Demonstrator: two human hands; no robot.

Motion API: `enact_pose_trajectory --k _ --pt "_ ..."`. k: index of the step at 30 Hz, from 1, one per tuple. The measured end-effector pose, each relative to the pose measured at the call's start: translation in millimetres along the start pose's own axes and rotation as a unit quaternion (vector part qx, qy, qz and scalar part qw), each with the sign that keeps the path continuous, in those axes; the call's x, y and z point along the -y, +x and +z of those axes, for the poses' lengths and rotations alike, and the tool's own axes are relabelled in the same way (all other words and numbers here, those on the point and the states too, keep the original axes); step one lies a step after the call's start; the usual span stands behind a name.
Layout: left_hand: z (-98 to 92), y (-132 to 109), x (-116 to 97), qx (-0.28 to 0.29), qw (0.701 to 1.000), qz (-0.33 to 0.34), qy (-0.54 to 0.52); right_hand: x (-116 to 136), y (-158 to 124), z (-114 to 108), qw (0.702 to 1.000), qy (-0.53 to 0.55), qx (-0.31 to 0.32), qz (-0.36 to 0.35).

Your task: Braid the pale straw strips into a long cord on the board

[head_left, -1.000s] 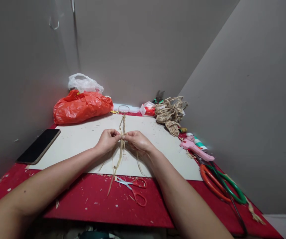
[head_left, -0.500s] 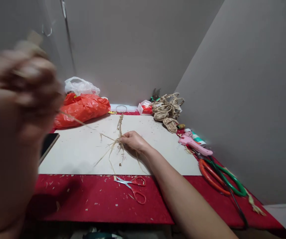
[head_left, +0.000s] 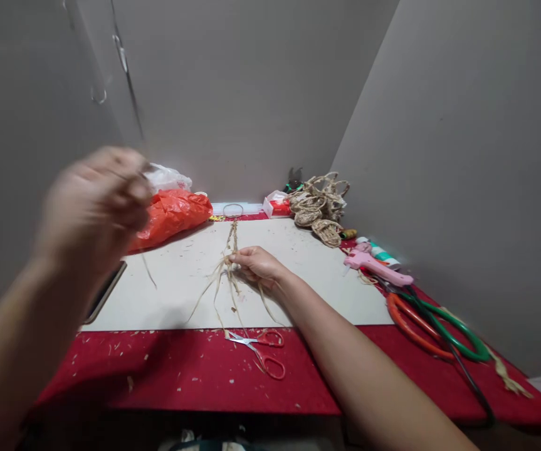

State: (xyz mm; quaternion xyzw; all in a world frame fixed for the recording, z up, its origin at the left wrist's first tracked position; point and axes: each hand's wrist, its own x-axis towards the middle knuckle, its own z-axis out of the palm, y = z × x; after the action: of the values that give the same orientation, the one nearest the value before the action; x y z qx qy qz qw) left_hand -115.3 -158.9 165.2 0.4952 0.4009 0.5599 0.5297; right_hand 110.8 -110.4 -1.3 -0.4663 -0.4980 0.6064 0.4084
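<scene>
My right hand [head_left: 258,266] pinches a braided straw piece [head_left: 231,241] over the white board. Loose strands fan out from under its fingertips toward me. My left hand [head_left: 105,191] is raised at the left, smeared by motion, with its fingers closed. A thin straw strand [head_left: 148,270] hangs below it, apart from the braid; its upper part is hidden behind the hand. Small scissors with red handles [head_left: 270,356] lie partly spread on the red cloth, near the strand ends.
The white board [head_left: 167,300] lies on red cloth [head_left: 204,382] strewn with straw bits. A red plastic bag [head_left: 178,213] sits back left, coiled rope [head_left: 317,210] back right. A pink glue gun [head_left: 376,266] and large red-and-green-handled shears [head_left: 458,335] line the right edge. A dark flat object [head_left: 105,293] lies left.
My left hand has come down and inward from the upper left. The strand that stretched from it to the braid now dangles separately. My right hand keeps its pinch.
</scene>
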Motion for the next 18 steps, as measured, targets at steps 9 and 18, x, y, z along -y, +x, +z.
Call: enact_pose_trajectory --k 9,18 --pt "42.2 29 145 0.071 0.989 -0.103 0.076 5 0 -2 0.997 0.073 0.018 -0.005" --pt "53.3 43 149 0.099 0.981 -0.021 0.168 9 -2 -3 0.999 0.034 0.001 -0.014"
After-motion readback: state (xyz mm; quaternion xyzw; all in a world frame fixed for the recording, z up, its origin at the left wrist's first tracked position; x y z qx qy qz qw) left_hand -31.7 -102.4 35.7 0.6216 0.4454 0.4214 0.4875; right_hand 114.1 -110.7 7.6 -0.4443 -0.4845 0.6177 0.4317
